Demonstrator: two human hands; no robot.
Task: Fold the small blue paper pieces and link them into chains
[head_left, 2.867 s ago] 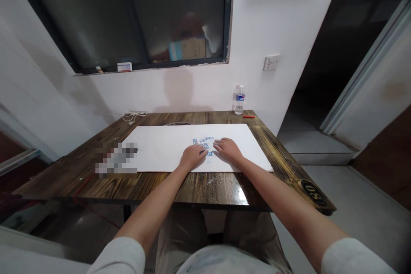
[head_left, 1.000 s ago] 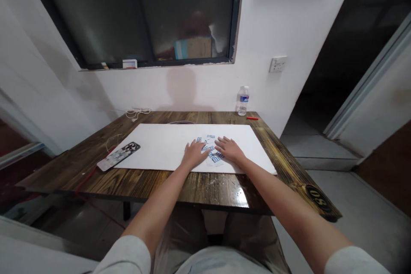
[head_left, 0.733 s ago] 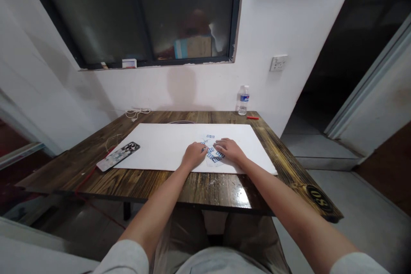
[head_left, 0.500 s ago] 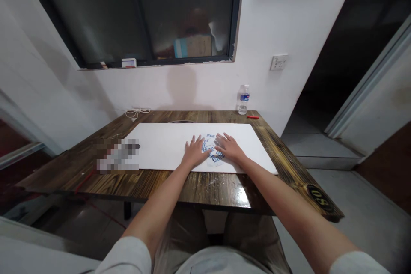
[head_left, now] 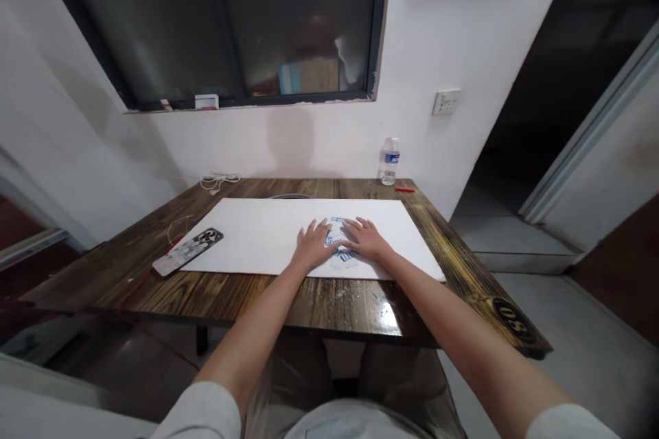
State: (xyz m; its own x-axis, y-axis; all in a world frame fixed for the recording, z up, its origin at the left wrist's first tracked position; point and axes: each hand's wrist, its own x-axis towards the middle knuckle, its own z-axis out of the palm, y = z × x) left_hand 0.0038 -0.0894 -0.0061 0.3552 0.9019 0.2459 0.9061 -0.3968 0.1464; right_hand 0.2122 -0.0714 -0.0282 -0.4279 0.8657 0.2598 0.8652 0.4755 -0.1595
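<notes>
A heap of small white tiles with blue markings (head_left: 340, 255) lies on a large white sheet (head_left: 257, 236) covering the wooden table (head_left: 329, 305). My left hand (head_left: 312, 247) rests flat on the left side of the heap, fingers spread. On the heap's right side my right hand (head_left: 364, 238) lies flat as well, fingers stretched out. Both palms press down on the tiles, and most tiles are hidden under them.
A phone (head_left: 188, 251) lies at the sheet's left edge beside a red cable (head_left: 134, 288). A water bottle (head_left: 389, 161) and a red pen (head_left: 404, 189) stand at the table's back right. A white cord (head_left: 219, 182) lies at the back left. An open doorway is to the right.
Both hands opened from curled to flat and spread, and slid over the tiles, drawing them closer into a heap between and under the palms.
</notes>
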